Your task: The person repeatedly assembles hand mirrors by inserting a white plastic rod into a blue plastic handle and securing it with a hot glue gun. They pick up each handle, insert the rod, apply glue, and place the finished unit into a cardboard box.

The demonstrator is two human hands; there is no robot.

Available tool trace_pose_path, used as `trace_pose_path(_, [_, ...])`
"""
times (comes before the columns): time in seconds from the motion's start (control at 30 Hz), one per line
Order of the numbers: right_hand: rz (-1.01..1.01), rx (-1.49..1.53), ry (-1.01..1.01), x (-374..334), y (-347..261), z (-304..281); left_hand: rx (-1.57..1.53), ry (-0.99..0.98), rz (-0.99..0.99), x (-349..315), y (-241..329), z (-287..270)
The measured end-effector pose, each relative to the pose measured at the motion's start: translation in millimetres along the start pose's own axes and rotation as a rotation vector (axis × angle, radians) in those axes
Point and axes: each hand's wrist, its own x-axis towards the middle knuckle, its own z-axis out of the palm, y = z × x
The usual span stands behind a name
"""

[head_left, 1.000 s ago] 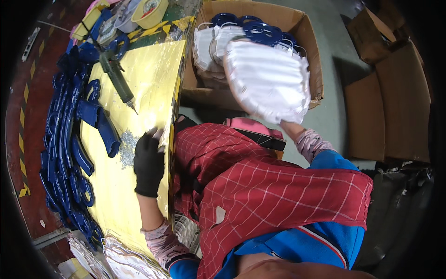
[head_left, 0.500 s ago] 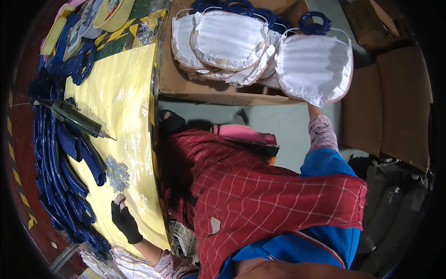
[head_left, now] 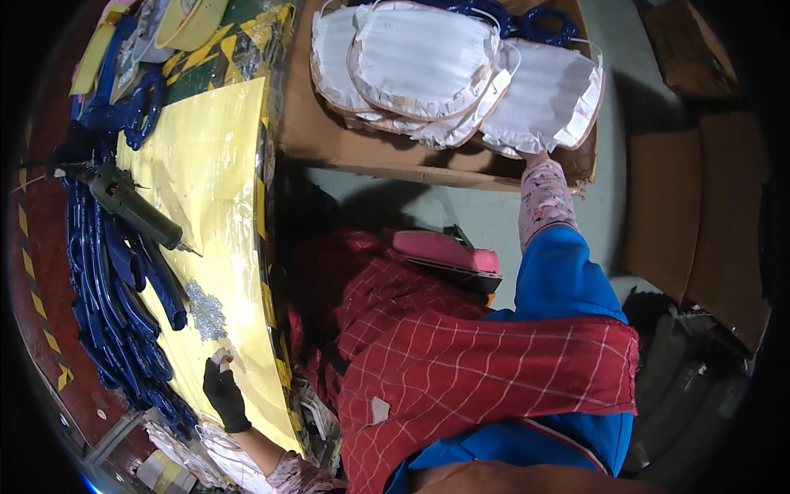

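Note:
My right hand is at the near edge of a white, round-cornered fabric panel with a gathered rim, which rests over the right side of an open cardboard box. Its fingers are mostly hidden under that panel, which they seem to grip. Beside it lies a stack of similar white panels, with blue ring-shaped parts behind. My left hand, in a black glove with bare fingertips, is over the yellow work surface. Its fingertips are pressed together just below a pile of small silvery pieces; anything between them is too small to make out.
A dark green power screwdriver lies above long blue plastic parts along the table's left side. Yellow tubs stand at the far left. The cardboard box is ahead, with brown cartons to the right.
My right hand has moved left and slightly forward, bringing the white panel down against the stack in the box. My left hand has shifted slightly right, staying near the small pieces.

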Motion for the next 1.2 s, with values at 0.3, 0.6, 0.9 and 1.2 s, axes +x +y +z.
trace_pose_path(0.3, [0.014,-0.204,0.036,68,5,12,0.079,-0.153,0.054,48,26,2])
trace_pose_path(0.6, [0.064,-0.816,-0.005,94,82,16,0.062,-0.201,-0.008,62,37,19])
trace_pose_path(0.9, [-0.167,-1.471,-0.913,37,121,85,0.217,-0.045,-0.101,47,46,9])
trace_pose_path(1.2, [-0.539,-1.725,-0.917,-15,85,156,0.126,0.082,-0.238,-26,-15,-18])
